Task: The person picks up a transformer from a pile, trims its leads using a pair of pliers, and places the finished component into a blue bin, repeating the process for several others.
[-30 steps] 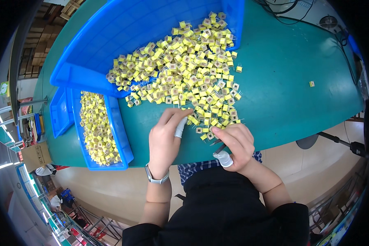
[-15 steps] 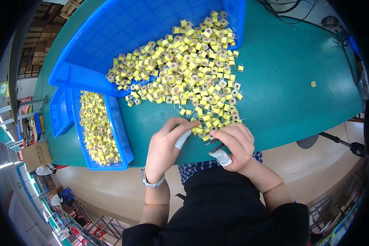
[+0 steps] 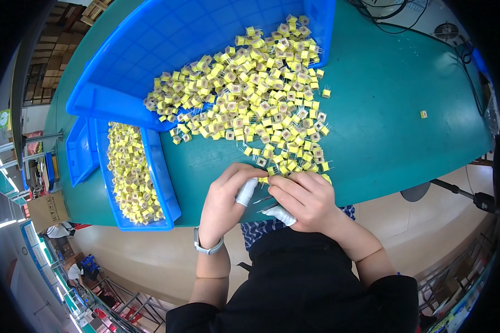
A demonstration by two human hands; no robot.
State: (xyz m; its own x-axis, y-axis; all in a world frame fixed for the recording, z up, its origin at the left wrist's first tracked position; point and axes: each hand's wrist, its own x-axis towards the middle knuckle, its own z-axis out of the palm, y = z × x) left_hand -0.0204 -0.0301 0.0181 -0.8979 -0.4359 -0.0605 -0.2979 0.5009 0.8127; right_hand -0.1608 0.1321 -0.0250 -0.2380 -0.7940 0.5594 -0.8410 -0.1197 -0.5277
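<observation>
By the worktop's (image 3: 383,139) near edge, the left hand (image 3: 222,201) and right hand (image 3: 309,203) meet at a yellow component (image 3: 264,179); whether the left pinches it, I cannot tell. The right, curled, holds dark tweezers (image 3: 264,199).

- Worn on the head, the camera looks steeply down past the dark shirt (image 3: 311,288).
- Fisheye and near: the hands (image 3: 221,201) sit just below centre.
- The counter (image 3: 394,133) spreads above them, edge curving.
</observation>
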